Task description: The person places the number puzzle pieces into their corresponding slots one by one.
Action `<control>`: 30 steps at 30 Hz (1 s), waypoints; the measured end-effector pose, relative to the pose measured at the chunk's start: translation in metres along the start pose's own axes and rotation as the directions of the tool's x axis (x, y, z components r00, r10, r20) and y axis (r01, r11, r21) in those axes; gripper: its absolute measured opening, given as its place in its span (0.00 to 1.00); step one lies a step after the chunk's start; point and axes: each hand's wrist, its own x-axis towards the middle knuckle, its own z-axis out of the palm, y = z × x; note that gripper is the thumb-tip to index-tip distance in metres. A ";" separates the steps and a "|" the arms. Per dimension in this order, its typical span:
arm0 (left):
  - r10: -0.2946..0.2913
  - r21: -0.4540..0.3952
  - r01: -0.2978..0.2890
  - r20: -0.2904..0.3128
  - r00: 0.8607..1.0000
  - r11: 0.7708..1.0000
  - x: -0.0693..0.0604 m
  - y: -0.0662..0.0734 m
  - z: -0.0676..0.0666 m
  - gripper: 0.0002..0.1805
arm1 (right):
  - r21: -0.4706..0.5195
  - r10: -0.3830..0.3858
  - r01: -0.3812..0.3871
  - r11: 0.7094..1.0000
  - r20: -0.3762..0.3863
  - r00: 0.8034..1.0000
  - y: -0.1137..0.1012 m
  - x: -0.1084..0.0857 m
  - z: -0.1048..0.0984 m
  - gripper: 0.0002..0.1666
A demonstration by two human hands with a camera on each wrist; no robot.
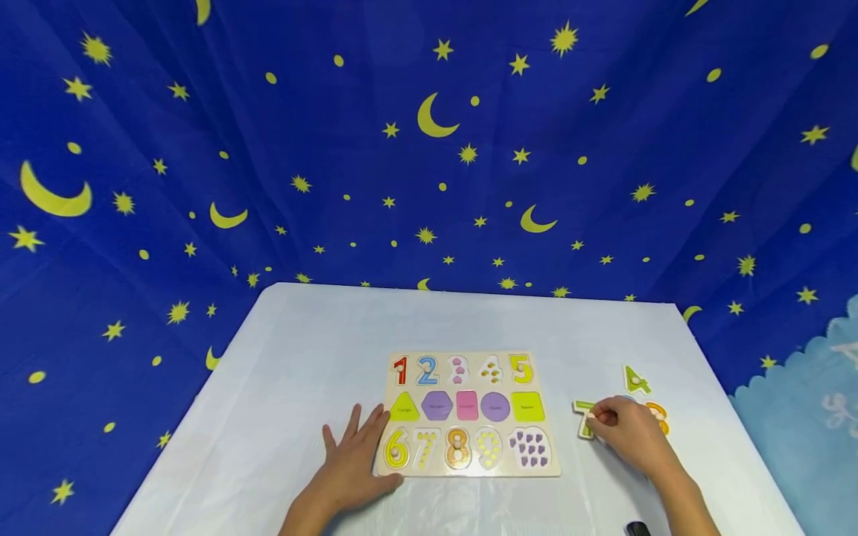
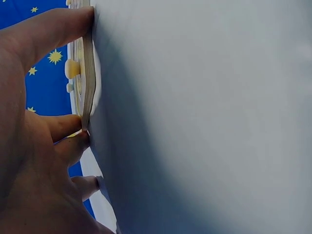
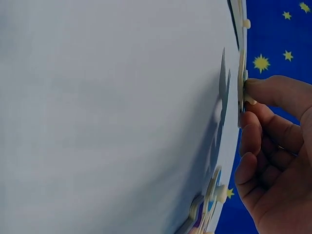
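A wooden number puzzle board [image 1: 462,469] lies on the white table. My left hand [image 1: 351,465] rests at its lower left corner, fingers spread and thumb along the near edge. In the left wrist view the thumb and fingertips touch the side of the board [image 2: 88,73]. To the right of the board, my right hand [image 1: 633,435] pinches a green number 7 piece [image 1: 582,408] by its knob. The right wrist view shows that piece [image 3: 241,92] edge-on, raised above the tabletop with a shadow beside it.
A green number 4 piece [image 1: 635,380] lies beyond my right hand. An orange piece [image 1: 660,415] and a blue piece [image 1: 627,398] are partly hidden behind it. Number pieces 1, 2, 5, 6 and 8 sit in the board. A black object [image 1: 637,528] is at the near edge.
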 end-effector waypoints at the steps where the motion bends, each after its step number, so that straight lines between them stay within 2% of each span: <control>1: 0.002 -0.003 -0.002 -0.003 1.000 1.000 0.000 0.000 0.000 0.56 | 0.000 0.000 0.000 1.000 0.004 1.000 -0.001 0.000 0.000 0.11; 13: 0.014 0.001 -0.014 -0.011 1.000 1.000 0.001 0.000 -0.001 0.56 | -0.002 -0.050 0.050 0.999 -0.051 0.997 -0.007 -0.001 0.001 0.09; 30: 0.007 0.008 -0.007 -0.001 1.000 1.000 0.001 0.000 0.000 0.56 | 0.022 -0.057 0.057 0.998 0.004 0.998 -0.022 0.003 0.012 0.10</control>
